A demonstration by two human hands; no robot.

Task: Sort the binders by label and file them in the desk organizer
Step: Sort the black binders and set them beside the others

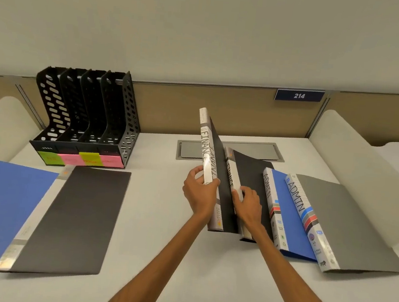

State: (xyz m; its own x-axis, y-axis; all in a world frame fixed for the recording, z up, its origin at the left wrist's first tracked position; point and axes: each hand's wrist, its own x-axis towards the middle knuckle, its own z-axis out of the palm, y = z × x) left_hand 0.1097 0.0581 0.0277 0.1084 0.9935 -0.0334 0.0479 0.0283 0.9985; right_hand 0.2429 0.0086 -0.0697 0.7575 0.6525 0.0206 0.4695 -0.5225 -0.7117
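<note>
My left hand (198, 191) grips the white spine of a black FINANCE binder (208, 149), tilted up off the desk. My right hand (248, 204) holds the spine of a second black FINANCE binder (247, 172) lying beside it. To the right lie a blue ADMIN binder (285, 212) and a grey ADMIN binder (347, 223), overlapping. At the left, a blue binder (0, 209) and a black binder (77, 217) lie flat. The black desk organizer (85, 115) stands at the back left with green, pink and yellow sticky labels (80, 160) on its slots, and the slots look empty.
A grey cable hatch (247, 151) is set into the white desk (159, 256) behind the binders. A tan partition with a blue sign reading 214 (299, 95) runs along the back. Rounded white dividers (354, 153) flank the desk on both sides.
</note>
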